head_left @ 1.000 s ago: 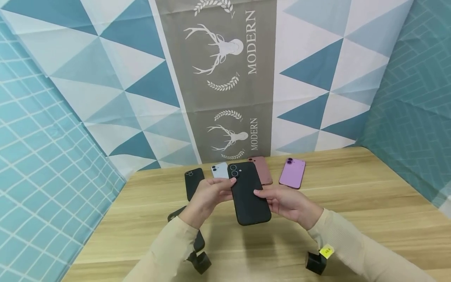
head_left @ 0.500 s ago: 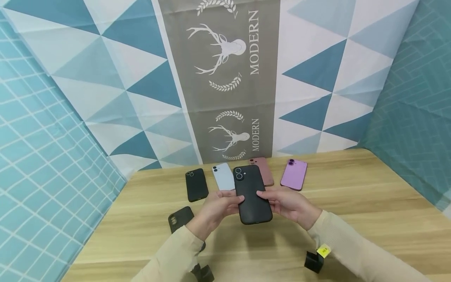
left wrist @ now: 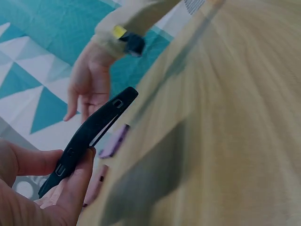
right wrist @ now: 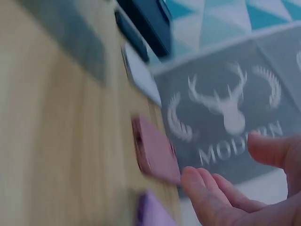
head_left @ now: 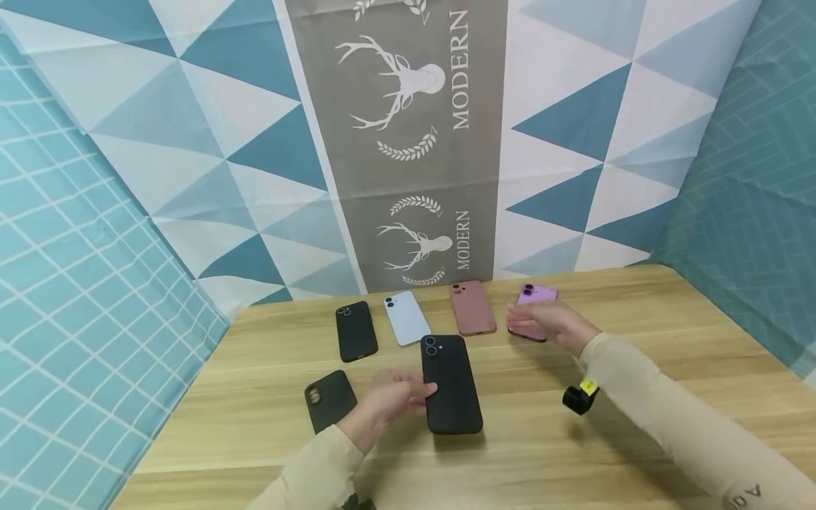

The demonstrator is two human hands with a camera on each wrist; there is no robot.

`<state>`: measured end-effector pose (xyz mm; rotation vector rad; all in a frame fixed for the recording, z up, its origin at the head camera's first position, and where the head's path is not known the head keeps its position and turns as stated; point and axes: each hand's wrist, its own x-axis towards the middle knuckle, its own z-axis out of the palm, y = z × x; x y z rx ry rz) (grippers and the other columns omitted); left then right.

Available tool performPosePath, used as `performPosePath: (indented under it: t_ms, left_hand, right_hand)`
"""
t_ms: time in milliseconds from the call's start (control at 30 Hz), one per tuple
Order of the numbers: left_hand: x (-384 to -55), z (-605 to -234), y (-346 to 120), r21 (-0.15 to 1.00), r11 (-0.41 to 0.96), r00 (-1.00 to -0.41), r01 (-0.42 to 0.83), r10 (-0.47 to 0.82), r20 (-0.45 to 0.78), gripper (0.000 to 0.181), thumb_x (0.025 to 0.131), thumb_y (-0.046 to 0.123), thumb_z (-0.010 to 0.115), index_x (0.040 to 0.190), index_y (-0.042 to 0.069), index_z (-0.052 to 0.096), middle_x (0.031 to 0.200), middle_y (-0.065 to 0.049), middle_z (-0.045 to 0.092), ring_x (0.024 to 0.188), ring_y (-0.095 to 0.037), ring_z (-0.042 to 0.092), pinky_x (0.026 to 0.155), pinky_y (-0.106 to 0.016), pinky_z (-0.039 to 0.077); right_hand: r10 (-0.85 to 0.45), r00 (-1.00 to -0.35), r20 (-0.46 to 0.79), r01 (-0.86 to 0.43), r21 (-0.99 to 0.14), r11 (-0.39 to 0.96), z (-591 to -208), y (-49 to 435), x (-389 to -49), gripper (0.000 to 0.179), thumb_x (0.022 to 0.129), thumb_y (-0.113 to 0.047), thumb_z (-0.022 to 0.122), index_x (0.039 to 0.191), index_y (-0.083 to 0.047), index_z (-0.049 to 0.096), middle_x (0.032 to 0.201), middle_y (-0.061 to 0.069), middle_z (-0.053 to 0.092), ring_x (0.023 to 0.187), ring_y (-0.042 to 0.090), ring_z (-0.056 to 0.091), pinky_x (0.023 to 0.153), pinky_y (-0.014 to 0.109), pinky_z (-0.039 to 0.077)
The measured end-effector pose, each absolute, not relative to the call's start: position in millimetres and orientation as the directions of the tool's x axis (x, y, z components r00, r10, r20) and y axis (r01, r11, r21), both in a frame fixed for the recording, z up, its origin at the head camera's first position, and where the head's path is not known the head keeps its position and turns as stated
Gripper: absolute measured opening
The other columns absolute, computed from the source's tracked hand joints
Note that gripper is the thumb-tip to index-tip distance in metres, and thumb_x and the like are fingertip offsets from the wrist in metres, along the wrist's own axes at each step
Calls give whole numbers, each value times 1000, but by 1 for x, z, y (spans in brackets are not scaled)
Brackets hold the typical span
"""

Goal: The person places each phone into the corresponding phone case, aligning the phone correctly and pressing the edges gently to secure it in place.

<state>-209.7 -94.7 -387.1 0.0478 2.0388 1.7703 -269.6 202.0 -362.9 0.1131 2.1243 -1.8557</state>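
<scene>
My left hand [head_left: 397, 397] pinches a phone in a black case [head_left: 452, 386] by its left edge. The thumb lies on the back and the fingers reach underneath. Its camera end points away, and the left wrist view shows the case [left wrist: 87, 136] edge-on above the wood, with small side cutouts. My right hand [head_left: 548, 320] is over the purple phone [head_left: 538, 292], covering its middle in the head view. In the right wrist view the right hand's fingers [right wrist: 221, 195] are extended and hold nothing, close to the pink phone [right wrist: 157, 153] and the purple phone [right wrist: 153, 212].
Along the back of the wooden table [head_left: 574, 453] lie a black phone [head_left: 355, 331], a white phone [head_left: 406, 319] and a pink phone [head_left: 473, 308]. An empty black case [head_left: 330, 398] lies at the left, near my left forearm. A patterned backdrop [head_left: 408, 177] rises behind the table.
Both hands gripped the black-cased phone before; my right hand has let go and moved right and away to the purple phone. My left hand has lowered the cased phone slightly toward me.
</scene>
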Motion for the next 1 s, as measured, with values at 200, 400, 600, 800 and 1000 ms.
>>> performPosePath:
  t_ms: [200, 400, 600, 800, 1000]
  left_hand:
    - [-203, -402, -96, 944, 186, -887, -272, 333, -321, 22, 86, 5, 67, 102, -10, 65, 82, 1, 71, 71, -6, 64, 73, -25, 60]
    - [-201, -408, -92, 936, 171, -872, -306, 344, -348, 12, 85, 4, 67, 93, -5, 68, 78, 1, 72, 70, -7, 66, 71, -24, 60]
    - [-198, -415, -91, 926, 184, -867, -330, 330, -374, 8, 83, 2, 68, 77, 5, 65, 74, 2, 68, 67, -8, 64, 72, -26, 60]
    - [-195, -419, -91, 927, 171, -866, -335, 332, -374, 2, 82, 1, 69, 81, 2, 67, 77, -1, 72, 69, -8, 66, 72, -27, 61]
    - [-195, -416, -88, 929, 176, -867, -326, 335, -368, 9, 83, 0, 67, 90, -6, 67, 84, -6, 74, 74, -11, 68, 77, -31, 61]
  right_hand:
    - [-84, -957, -277, 225, -894, 388, -357, 223, -294, 63, 100, -27, 49, 145, 12, 26, 151, 31, 31, 137, 41, 40, 113, 43, 39]
    - [104, -986, -134, 166, -654, 738, -359, 231, -308, 49, 89, -40, 63, 98, 8, 65, 100, 25, 64, 88, 31, 62, 79, 35, 54]
    - [152, -987, -55, 161, -415, 895, -374, 237, -323, 46, 80, -42, 73, 70, -1, 53, 84, 21, 59, 76, 25, 51, 65, 32, 49]
    - [199, -965, -169, 244, -318, 916, -375, 230, -322, 69, 88, -48, 60, 116, 15, 56, 129, 37, 50, 109, 42, 58, 92, 46, 54]
    - [181, -946, -267, 250, -251, 935, -364, 219, -330, 75, 94, -48, 50, 132, 16, 44, 141, 38, 39, 129, 46, 44, 108, 50, 43]
